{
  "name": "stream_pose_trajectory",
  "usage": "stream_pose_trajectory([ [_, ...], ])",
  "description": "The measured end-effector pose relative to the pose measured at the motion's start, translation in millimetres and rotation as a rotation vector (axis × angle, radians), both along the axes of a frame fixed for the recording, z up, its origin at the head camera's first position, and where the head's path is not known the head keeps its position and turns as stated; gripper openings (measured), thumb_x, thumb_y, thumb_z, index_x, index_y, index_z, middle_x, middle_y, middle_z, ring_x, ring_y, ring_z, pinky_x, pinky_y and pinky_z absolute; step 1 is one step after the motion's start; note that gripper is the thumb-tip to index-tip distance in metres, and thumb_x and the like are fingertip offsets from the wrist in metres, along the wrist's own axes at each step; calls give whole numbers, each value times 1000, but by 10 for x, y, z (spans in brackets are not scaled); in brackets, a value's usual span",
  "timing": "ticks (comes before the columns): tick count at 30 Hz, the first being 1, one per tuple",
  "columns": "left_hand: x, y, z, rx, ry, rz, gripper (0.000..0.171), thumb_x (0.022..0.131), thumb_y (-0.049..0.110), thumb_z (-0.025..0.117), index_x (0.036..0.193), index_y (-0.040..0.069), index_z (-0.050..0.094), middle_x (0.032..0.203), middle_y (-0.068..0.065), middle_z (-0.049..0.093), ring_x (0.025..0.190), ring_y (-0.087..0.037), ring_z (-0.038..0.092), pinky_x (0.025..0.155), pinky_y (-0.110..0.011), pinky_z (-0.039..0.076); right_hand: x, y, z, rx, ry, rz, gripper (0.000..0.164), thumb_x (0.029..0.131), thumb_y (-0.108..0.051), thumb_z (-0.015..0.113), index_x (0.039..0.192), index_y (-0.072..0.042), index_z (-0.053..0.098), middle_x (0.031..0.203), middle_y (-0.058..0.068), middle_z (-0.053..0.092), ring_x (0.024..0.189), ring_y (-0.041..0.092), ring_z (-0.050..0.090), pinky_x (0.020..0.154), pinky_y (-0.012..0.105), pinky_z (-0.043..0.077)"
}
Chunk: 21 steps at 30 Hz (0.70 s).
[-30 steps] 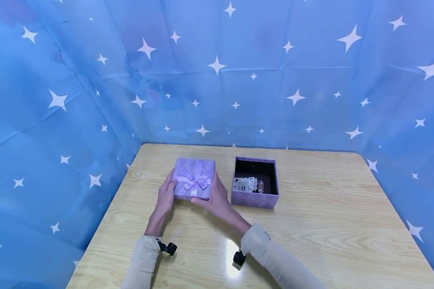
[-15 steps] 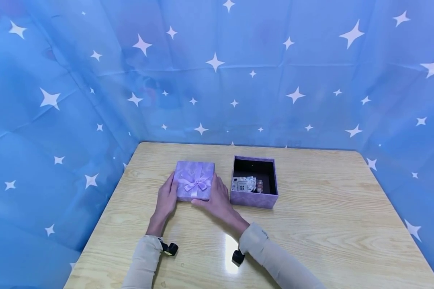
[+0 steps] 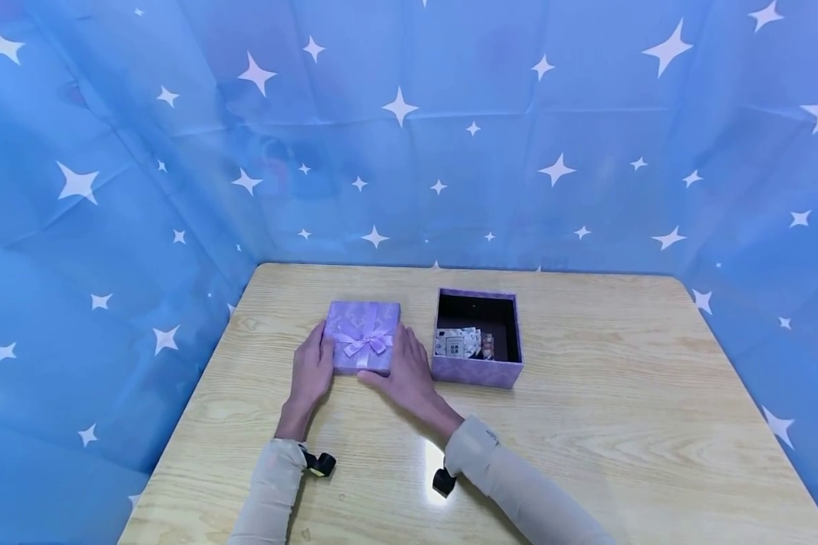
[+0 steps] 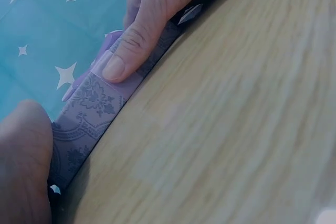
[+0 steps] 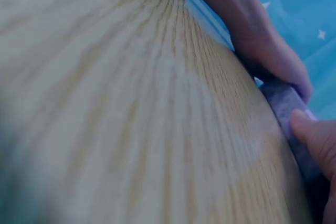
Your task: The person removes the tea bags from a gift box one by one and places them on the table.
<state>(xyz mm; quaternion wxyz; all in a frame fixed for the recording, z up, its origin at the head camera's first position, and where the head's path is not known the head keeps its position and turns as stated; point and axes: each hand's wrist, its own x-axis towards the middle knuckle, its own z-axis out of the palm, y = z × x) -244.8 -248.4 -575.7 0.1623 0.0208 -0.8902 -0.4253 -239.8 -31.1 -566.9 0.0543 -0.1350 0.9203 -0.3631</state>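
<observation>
A square lavender gift box lid (image 3: 348,314) with a ribbon bow lies flat near the table's left rear. My left hand (image 3: 311,369) holds its left side. My right hand (image 3: 407,377) grips the opposite side, with the thumb along the front edge. In the left wrist view, the right thumb presses on the ribbon band across the lid's patterned front side (image 4: 89,111). The right wrist view catches only a narrow stretch of the lid (image 5: 286,103) between both hands. Close to my right fingers stands the matching open box (image 3: 477,371), dark inside.
Inside the box, printed white packets (image 3: 454,344) and a small reddish-brown wrapped item (image 3: 487,347) lie toward the front. The wooden table (image 3: 620,409) backs onto a blue star-patterned curtain (image 3: 450,159), which also hangs along both sides.
Both hands have lowered the lid, which tilted slightly toward me before and now rests flat. The box and its contents stay put while the head view shifts a little.
</observation>
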Motion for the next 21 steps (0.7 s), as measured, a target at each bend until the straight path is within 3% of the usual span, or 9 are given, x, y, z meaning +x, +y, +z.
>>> stream_pose_trajectory([
  [6,5,-2,34,6,-15,-6,49,109,18,45,153,-4,47,151,-24,54,143,-41,48,120,-50,33,13,6,27,-1,17,21,126,87,-80,58,167,-5,-5,175,14,-1,161,31,0,128,50,5],
  [12,2,-35,50,55,-81,-17,52,111,21,41,157,-4,40,157,-25,47,148,-40,40,123,-49,29,31,42,83,-53,-16,60,118,92,-73,59,168,-8,-4,175,14,0,161,31,2,127,50,5],
  [21,-5,-76,88,94,-124,-21,55,112,22,38,159,-6,34,160,-28,41,151,-41,34,125,-50,24,10,-3,96,-89,29,95,113,95,-64,63,167,-1,3,173,21,10,160,37,9,127,52,8],
])
